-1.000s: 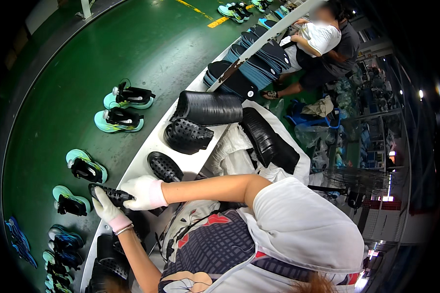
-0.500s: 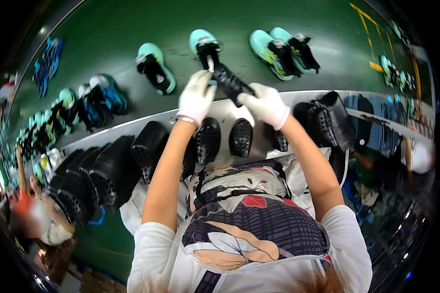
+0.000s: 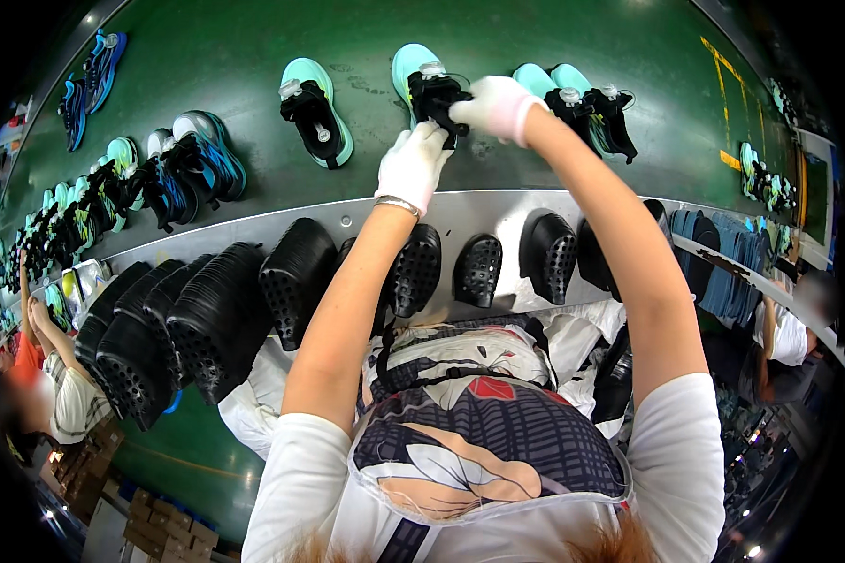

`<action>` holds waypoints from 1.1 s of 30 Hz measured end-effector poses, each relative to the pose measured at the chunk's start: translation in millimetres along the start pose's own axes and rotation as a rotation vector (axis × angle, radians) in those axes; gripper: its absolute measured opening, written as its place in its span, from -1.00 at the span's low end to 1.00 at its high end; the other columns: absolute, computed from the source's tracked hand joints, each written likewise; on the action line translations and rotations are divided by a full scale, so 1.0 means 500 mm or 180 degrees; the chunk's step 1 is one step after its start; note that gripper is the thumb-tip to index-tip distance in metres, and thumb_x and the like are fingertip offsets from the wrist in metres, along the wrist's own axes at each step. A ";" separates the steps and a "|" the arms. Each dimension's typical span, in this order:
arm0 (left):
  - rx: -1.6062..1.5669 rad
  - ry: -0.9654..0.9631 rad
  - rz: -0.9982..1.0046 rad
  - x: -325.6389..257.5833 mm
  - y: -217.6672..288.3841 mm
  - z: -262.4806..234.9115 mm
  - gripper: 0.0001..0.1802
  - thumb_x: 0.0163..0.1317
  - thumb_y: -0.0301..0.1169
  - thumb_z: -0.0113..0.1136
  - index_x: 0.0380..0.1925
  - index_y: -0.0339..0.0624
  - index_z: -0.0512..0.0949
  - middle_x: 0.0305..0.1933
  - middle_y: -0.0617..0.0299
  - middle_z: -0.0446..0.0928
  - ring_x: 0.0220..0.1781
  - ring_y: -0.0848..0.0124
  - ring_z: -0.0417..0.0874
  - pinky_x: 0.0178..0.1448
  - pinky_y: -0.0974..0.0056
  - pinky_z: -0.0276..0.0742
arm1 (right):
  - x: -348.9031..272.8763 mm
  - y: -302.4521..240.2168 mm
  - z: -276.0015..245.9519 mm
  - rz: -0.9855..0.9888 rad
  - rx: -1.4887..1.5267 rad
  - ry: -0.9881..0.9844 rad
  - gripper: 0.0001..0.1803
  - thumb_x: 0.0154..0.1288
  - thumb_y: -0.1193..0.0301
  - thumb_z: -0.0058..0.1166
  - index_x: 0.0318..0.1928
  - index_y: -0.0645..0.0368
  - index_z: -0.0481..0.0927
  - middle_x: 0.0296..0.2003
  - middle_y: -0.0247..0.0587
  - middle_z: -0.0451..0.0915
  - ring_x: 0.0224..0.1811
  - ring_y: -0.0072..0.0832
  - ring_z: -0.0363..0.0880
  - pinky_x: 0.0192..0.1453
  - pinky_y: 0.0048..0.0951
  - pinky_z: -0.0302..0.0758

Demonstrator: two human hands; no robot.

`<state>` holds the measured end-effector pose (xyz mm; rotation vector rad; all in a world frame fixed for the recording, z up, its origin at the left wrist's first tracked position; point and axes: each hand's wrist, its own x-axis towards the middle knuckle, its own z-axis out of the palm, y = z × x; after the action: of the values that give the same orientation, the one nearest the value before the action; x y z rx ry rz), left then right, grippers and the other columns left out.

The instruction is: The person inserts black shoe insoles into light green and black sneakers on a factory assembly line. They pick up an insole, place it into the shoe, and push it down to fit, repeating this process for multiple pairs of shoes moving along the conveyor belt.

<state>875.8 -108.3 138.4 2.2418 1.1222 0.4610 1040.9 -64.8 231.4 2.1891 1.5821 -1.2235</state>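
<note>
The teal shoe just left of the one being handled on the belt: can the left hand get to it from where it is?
Probably yes. The left hand rests at the handled shoe, and only bare green belt lies between it and the teal shoe; nothing blocks the way.

Open green belt (image 3: 253,56) is lying between the left shoe (image 3: 316,111) and the middle shoe (image 3: 429,86), leaving a hand room to pass. A shoe pair (image 3: 582,105) is crowding the right side, and black soles (image 3: 413,272) are lining the grey ledge (image 3: 479,211) below.
</note>
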 end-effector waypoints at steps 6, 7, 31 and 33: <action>-0.0229 -0.0399 -0.0885 0.020 -0.013 0.031 -0.74 0.19 -0.27 0.12 -0.21 -0.20 0.52 -0.16 0.08 0.55 -0.08 0.06 0.55 0.00 0.04 0.49 | 0.048 -0.046 0.112 -0.0050 -0.1093 0.0674 -0.72 0.19 0.41 -0.03 -0.15 0.26 0.62 -0.19 0.01 0.67 -0.11 -0.16 0.66 -0.02 -0.25 0.56; -0.0304 -0.0414 -0.0964 0.024 -0.010 0.027 -0.72 0.18 -0.26 0.12 -0.19 -0.19 0.52 -0.17 0.03 0.57 -0.09 0.02 0.56 -0.02 0.02 0.50 | 0.056 -0.041 0.120 -0.0033 -0.1173 0.0662 -0.72 0.20 0.41 -0.05 -0.15 0.27 0.61 -0.20 0.02 0.67 -0.12 -0.16 0.66 -0.03 -0.26 0.56; -0.0307 -0.0871 -0.1464 0.061 -0.038 0.030 -0.59 0.13 -0.15 0.13 -0.08 -0.16 0.53 -0.12 -0.13 0.59 -0.05 -0.06 0.58 0.01 0.01 0.51 | 0.107 -0.091 0.106 -0.0546 -0.1884 0.0781 -0.76 0.22 0.41 -0.06 -0.17 0.14 0.63 -0.21 -0.16 0.68 -0.17 -0.27 0.68 -0.14 -0.25 0.59; -0.0307 -0.0944 -0.1475 0.057 -0.031 0.024 -0.58 0.13 -0.15 0.13 -0.08 -0.16 0.53 -0.11 -0.12 0.59 -0.05 -0.06 0.58 0.01 0.01 0.51 | 0.098 -0.084 0.104 -0.0495 -0.1915 0.0652 -0.76 0.21 0.40 -0.05 -0.17 0.14 0.64 -0.22 -0.17 0.68 -0.17 -0.27 0.68 -0.14 -0.25 0.59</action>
<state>889.6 -82.2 120.6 1.8123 1.3678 -0.0089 983.3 -41.6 176.6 1.8603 1.9119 -0.4574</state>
